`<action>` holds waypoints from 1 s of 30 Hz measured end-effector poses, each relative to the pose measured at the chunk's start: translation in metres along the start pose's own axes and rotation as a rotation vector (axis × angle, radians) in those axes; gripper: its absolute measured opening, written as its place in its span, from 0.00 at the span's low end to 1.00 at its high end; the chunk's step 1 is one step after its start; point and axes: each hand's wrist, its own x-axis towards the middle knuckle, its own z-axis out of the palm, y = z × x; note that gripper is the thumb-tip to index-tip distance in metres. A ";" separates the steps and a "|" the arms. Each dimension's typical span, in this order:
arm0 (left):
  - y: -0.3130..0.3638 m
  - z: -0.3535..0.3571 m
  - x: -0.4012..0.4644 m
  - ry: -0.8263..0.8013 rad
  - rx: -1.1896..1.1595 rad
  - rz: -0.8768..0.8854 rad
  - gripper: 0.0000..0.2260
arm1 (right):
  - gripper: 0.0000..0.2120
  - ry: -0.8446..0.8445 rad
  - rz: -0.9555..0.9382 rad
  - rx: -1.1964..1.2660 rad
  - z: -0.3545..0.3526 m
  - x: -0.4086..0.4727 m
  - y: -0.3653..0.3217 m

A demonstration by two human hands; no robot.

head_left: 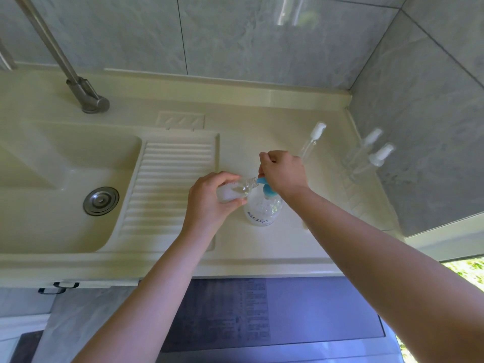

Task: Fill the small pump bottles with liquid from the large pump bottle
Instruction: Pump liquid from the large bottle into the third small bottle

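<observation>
Filling step: left hand (pixel 209 200) grips uncapped small bottle (pixel 235 189) tilted, mouth at blue nozzle (pixel 262 181); right hand (pixel 284 170), fingers curled, presses large pump bottle (pixel 264 208) on counter (pixel 262 244). Next likely: repeated strokes, mouth aligned.

A cream sink basin (pixel 39 179) has a round silver drain plug (pixel 101 200). A grey metal tap (pixel 78 85) stands behind it. A ridged cream draining board (pixel 167 184) lies beside the basin. Grey marbled wall tiles (pixel 235 35) rise behind.

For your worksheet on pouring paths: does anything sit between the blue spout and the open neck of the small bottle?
Nothing visible does: the left hand holds the small bottle tilted, neck right at the blue spout.
</observation>
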 end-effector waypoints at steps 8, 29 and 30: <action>-0.001 0.003 0.000 -0.006 0.001 -0.003 0.18 | 0.16 0.022 -0.018 -0.039 0.003 0.001 0.000; 0.002 0.001 -0.001 -0.011 0.010 -0.009 0.19 | 0.17 0.007 0.013 0.010 0.001 0.000 0.000; 0.002 0.002 -0.001 -0.009 0.013 -0.006 0.19 | 0.17 -0.001 0.013 0.020 0.000 0.000 0.000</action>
